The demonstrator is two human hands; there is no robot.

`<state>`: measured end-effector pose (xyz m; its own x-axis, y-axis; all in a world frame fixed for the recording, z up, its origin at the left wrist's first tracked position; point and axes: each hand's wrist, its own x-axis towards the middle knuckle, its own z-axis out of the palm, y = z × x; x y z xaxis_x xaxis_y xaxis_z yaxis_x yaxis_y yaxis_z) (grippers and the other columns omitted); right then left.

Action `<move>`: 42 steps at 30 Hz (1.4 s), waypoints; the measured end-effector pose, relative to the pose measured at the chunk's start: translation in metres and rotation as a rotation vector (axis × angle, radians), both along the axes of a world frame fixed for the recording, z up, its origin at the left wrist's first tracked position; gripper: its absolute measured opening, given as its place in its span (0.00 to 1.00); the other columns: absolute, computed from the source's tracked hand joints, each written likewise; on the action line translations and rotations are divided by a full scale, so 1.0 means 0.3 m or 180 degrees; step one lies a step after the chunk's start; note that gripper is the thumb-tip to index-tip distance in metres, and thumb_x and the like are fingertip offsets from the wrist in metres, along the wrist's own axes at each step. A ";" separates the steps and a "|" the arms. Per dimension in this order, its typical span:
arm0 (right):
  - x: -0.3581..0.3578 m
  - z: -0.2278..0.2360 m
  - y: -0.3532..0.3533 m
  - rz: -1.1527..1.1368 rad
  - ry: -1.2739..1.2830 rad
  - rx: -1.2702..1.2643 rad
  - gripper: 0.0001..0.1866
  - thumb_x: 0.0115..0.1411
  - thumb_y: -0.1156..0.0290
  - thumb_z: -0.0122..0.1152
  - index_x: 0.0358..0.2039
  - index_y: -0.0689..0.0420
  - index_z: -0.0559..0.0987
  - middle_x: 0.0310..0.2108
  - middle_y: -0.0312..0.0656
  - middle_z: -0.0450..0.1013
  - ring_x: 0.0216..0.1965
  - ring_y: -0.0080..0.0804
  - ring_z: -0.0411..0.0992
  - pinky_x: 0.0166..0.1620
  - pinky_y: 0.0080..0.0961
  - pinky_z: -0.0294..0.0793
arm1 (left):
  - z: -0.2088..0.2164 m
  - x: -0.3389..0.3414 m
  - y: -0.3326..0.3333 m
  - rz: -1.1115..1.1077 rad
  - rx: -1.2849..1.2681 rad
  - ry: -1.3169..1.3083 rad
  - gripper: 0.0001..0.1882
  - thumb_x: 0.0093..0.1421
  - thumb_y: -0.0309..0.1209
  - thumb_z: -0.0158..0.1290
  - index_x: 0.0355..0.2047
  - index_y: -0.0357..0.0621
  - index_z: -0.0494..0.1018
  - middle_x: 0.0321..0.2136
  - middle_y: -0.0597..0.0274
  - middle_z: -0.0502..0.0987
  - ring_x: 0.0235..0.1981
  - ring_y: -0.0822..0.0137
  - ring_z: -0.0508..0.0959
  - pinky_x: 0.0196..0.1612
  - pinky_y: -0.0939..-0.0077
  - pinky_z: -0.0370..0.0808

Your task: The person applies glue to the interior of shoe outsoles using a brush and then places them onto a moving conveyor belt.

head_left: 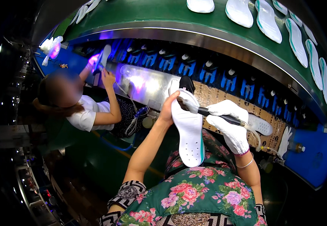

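Note:
My bare left hand grips a white shoe sole with a teal stripe along its right edge and small holes in its lower end. In a white knitted glove, my right hand is closed round a brush with a black handle and dark bristles. A thin clear tube runs from the handle's rear end. The bristles lie against the sole's upper part. Just behind the sole a black shoe part is partly hidden.
Another sole rests on printed cardboard at right, near a white glove and small bottle. Several soles lie on the green conveyor beyond blue-and-black racked parts. On the left a co-worker holds a sole and tool.

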<state>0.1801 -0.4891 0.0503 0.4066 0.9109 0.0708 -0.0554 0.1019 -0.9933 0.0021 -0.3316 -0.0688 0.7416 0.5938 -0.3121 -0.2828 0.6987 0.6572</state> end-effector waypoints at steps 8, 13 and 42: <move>0.051 -0.040 -0.089 -0.0212 0.0830 -0.0990 0.10 0.51 0.79 0.72 0.35 0.61 0.82 0.31 0.37 0.77 0.33 0.22 0.76 0.37 0.18 0.76 | 0.021 0.066 -0.336 -0.0693 -0.1476 -0.0821 0.57 0.56 0.77 0.26 0.66 0.37 0.57 0.56 0.41 0.71 0.57 0.44 0.72 0.61 0.49 0.67; 0.069 -0.014 -0.085 -0.0276 -0.0153 0.0085 0.10 0.49 0.78 0.73 0.33 0.60 0.83 0.32 0.40 0.79 0.33 0.25 0.77 0.37 0.20 0.76 | 0.123 0.150 -0.323 -0.0484 -0.2355 -0.1732 0.56 0.56 0.77 0.21 0.67 0.41 0.55 0.56 0.43 0.70 0.53 0.44 0.74 0.57 0.50 0.71; 0.046 -0.044 -0.007 0.0002 -0.2419 0.0884 0.17 0.49 0.72 0.69 0.42 0.46 0.84 0.34 0.36 0.80 0.33 0.35 0.78 0.36 0.30 0.78 | 0.114 0.171 -0.283 -0.0118 -0.0299 -0.0687 0.52 0.59 0.75 0.18 0.71 0.50 0.45 0.65 0.53 0.60 0.65 0.56 0.63 0.66 0.59 0.64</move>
